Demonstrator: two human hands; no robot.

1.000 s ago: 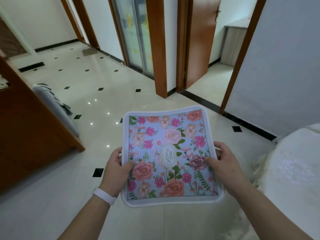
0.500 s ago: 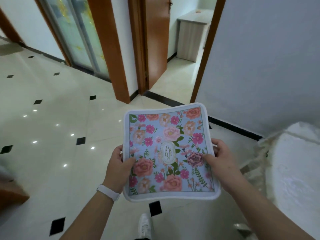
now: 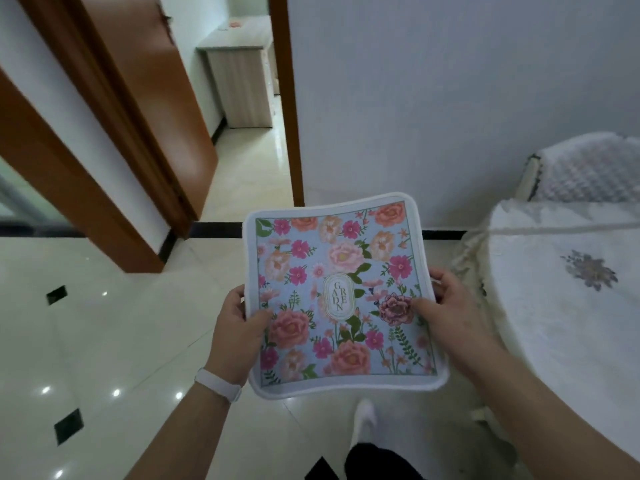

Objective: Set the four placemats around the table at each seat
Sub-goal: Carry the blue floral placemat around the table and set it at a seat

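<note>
I hold a square floral placemat (image 3: 341, 292), light blue with pink and peach flowers and a white border, flat in front of me above the floor. My left hand (image 3: 237, 336) grips its left edge, thumb on top; a white band is on that wrist. My right hand (image 3: 446, 311) grips the right edge. Whether more mats lie under the top one cannot be told. The round table (image 3: 568, 306), covered in a white embroidered cloth, stands at the right, close to my right hand.
A chair back with a white quilted cover (image 3: 588, 171) stands behind the table against the grey wall. An open wooden door (image 3: 149, 98) and doorway are ahead left, a pale cabinet (image 3: 242, 81) beyond. My white shoe (image 3: 365, 420) is on the glossy tiled floor.
The view has swung right and I have stepped forward: the table is nearer and more of it shows. Both hands keep the same grip on the placemat.
</note>
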